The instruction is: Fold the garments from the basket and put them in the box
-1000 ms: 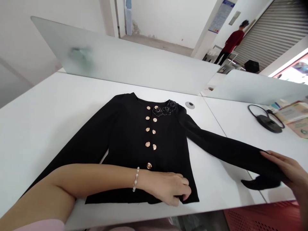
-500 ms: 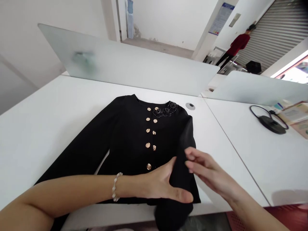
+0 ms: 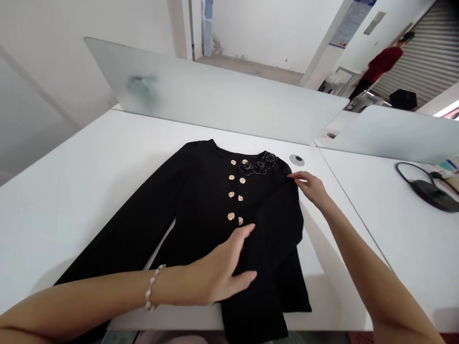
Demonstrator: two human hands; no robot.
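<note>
A black long-sleeved jacket [image 3: 211,191] lies face up on the white table, with two rows of gold buttons and black fabric flowers [image 3: 261,166] by the neckline. One sleeve [image 3: 265,267] is folded over its front on the right, its end reaching past the table's front edge. My left hand [image 3: 218,274], below a beaded bracelet [image 3: 153,289], lies against that sleeve with thumb and fingers apart. Over at the right shoulder, my right hand [image 3: 311,188] pinches the jacket's cloth between its fingertips. The other sleeve [image 3: 122,234] stretches down left, partly under my left forearm.
Frosted panels [image 3: 215,98] run along the back of the white table [image 3: 71,191]. A round grommet [image 3: 297,160] sits beyond the jacket's shoulder. To the right is a black ring-shaped object [image 3: 430,191] on a flat base. A person in red [image 3: 383,64] stands in the background.
My right hand has moved up from the sleeve to the jacket's shoulder. My left hand has loosened from around the sleeve, which now lies flatter. The view has shifted slightly left.
</note>
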